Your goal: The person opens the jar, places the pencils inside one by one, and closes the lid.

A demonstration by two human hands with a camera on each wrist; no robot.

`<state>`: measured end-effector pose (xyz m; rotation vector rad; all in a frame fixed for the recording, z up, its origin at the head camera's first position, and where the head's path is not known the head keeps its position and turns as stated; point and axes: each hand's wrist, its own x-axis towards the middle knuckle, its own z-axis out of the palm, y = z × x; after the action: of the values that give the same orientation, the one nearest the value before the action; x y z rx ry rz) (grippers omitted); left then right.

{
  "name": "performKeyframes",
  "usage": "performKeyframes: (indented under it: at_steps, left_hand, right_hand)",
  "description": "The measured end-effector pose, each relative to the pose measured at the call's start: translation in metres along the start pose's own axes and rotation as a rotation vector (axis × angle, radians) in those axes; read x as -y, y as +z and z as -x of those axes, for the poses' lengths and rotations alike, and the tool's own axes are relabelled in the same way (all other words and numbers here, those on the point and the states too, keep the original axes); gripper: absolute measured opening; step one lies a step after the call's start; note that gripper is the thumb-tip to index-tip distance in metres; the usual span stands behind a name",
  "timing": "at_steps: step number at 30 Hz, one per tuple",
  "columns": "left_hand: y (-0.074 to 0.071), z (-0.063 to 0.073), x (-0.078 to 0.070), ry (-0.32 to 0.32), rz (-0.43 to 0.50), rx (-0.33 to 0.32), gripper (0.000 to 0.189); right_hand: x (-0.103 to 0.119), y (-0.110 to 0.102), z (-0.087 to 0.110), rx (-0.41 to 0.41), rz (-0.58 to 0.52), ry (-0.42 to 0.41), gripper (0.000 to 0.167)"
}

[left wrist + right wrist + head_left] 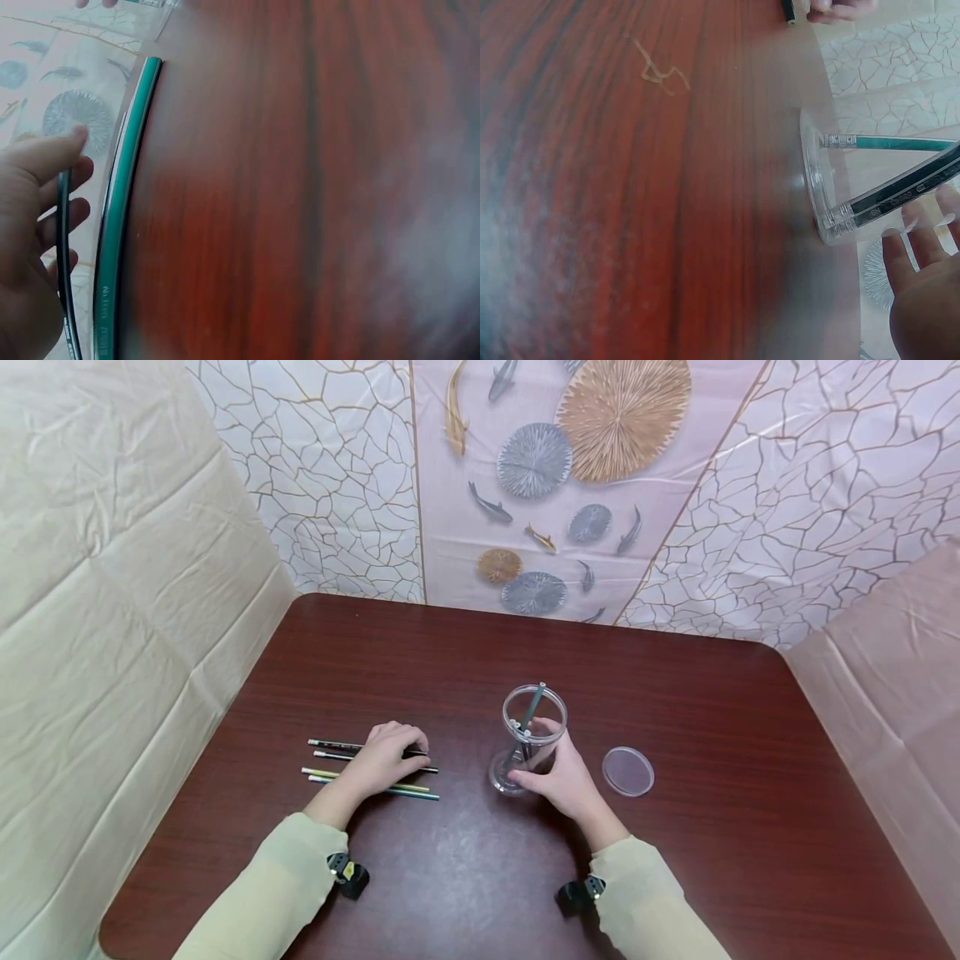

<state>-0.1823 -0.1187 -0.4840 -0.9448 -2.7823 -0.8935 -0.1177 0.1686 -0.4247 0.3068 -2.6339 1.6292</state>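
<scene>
My left hand [382, 760] is over a row of pencils on the table. In the left wrist view, a black pencil [64, 255] is held between thumb and fingers, raised off the tabletop; its end hides behind the thumb. A green pencil [120, 202] lies beside it, with a yellow pencil [318, 772] and another black pencil [330, 756] in the head view. My right hand [551, 777] grips a clear plastic cup [504, 772] low on its side. Inside lean a green pencil [900, 142] and a black pencil [900, 191], eraser ends at the rim.
A clear round lid [628, 771] lies flat to the right of the cup. The dark red wooden table [465, 877] ends at a patterned wall covering [345, 485] behind, with pale cloth [112, 568] hanging along the left side.
</scene>
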Motion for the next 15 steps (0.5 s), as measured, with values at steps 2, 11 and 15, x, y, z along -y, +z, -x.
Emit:
performKeyframes:
  at_steps: [2, 11, 15]
  left_hand:
    - [-0.002, -0.001, -0.0009, 0.004, 0.017, -0.023, 0.015]
    - [-0.0073, -0.0037, -0.0049, -0.026, 0.101, -0.045, 0.011]
    - [-0.0085, -0.0034, -0.0058, -0.056, 0.112, -0.05, 0.011]
  right_hand:
    - [0.0001, 0.0, 0.0, -0.001, 0.001, 0.0, 0.077]
    - [-0.0011, -0.0001, -0.0009, 0.004, -0.018, 0.001, 0.078]
    - [-0.0021, 0.0001, -0.0017, 0.009, -0.034, 0.006, 0.078]
